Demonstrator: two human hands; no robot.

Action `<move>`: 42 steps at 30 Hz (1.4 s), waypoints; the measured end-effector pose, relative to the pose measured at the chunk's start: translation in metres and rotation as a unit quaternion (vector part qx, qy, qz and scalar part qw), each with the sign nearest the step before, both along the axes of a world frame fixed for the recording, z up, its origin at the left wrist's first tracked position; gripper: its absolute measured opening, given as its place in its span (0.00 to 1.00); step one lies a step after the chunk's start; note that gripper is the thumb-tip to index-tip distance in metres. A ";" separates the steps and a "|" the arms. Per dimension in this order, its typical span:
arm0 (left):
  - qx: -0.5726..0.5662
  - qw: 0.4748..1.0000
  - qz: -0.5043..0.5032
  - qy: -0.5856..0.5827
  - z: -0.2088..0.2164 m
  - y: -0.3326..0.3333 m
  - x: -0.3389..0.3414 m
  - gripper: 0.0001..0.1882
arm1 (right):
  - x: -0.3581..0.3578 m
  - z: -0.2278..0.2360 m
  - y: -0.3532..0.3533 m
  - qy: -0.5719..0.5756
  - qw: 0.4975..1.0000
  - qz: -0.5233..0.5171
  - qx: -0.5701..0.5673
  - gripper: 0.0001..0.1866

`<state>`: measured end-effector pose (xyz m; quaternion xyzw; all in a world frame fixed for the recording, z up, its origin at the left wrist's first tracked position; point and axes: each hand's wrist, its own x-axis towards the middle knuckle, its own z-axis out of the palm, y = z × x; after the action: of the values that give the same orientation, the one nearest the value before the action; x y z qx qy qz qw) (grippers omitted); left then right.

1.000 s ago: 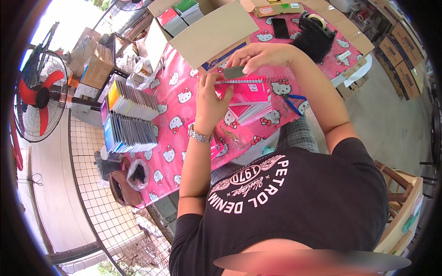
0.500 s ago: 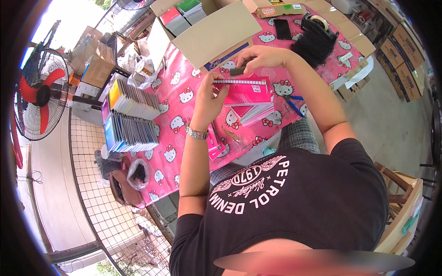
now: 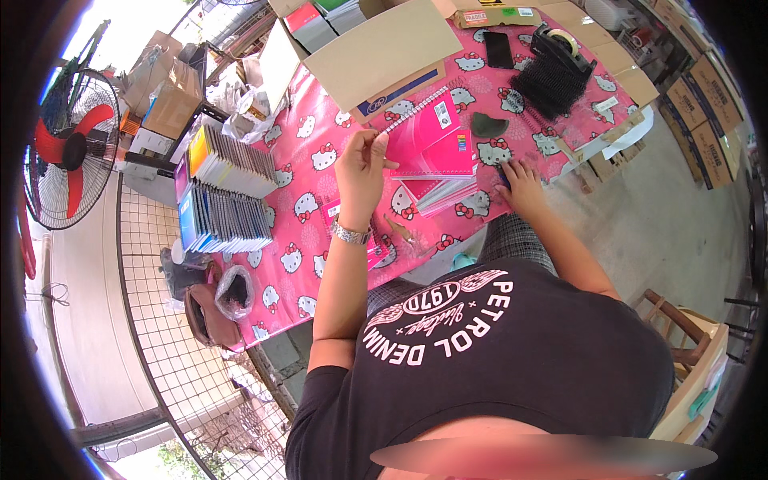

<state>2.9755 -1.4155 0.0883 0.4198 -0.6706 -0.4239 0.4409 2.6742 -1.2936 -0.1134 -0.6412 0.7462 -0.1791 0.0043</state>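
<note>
My left hand (image 3: 362, 172) pinches the lower left end of a pink spiral notebook (image 3: 424, 128), which is tilted with its coil edge toward the upper left. Beneath it lie more pink notebooks (image 3: 448, 190) in a loose stack. My right hand (image 3: 524, 188) is at the table's right edge, its fingers closed over blue-handled pliers (image 3: 504, 174), mostly hidden under them. A dark green curved piece (image 3: 489, 125) lies on the cloth just beyond that hand. Another pink notebook (image 3: 330, 210) shows partly behind my left wrist.
An open carton (image 3: 380, 60) holding notebooks stands at the back. Notebook stacks (image 3: 228, 216) line the left side, near a fan (image 3: 74, 149). At the back right are black coils (image 3: 552, 84), a tape dispenser (image 3: 564, 42) and a phone (image 3: 498, 50). Cartons (image 3: 704, 120) stand farther right.
My right hand has let go of the dark green piece, now on the cloth, and moved down right onto the pliers. The notebook in my left hand has turned, its right end raised.
</note>
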 end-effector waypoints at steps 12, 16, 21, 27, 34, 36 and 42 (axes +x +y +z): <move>-0.052 0.998 0.025 0.024 -0.021 0.003 0.000 0.10 | 0.105 0.210 -0.027 -0.226 0.917 0.232 -0.235 0.26; -0.095 0.995 0.031 0.027 -0.023 0.012 0.002 0.11 | 0.127 0.215 -0.039 -0.182 0.914 0.260 -0.253 0.26; -0.174 0.982 0.068 -0.023 -0.021 0.019 0.000 0.15 | 0.132 0.205 -0.032 -0.227 0.919 0.249 -0.203 0.22; -0.197 0.975 0.089 -0.039 -0.017 0.026 -0.006 0.16 | 0.134 0.213 -0.026 -0.249 0.902 0.232 -0.266 0.18; -0.244 0.961 0.121 -0.054 -0.018 0.030 -0.005 0.16 | 0.129 0.207 -0.033 -0.623 0.746 0.234 0.014 0.15; -0.275 0.948 0.133 -0.086 -0.014 0.033 0.000 0.15 | 0.128 0.210 -0.033 -0.745 0.611 0.233 0.132 0.13; -0.215 0.950 0.208 -0.087 0.029 0.028 0.073 0.12 | 0.061 0.201 -0.041 -0.367 0.892 0.131 -0.227 0.16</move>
<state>3.0483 -1.3879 0.1169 0.4803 -0.6792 -0.1300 0.5396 2.7352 -1.3345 0.0875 -0.6054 0.5392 -0.5644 0.1557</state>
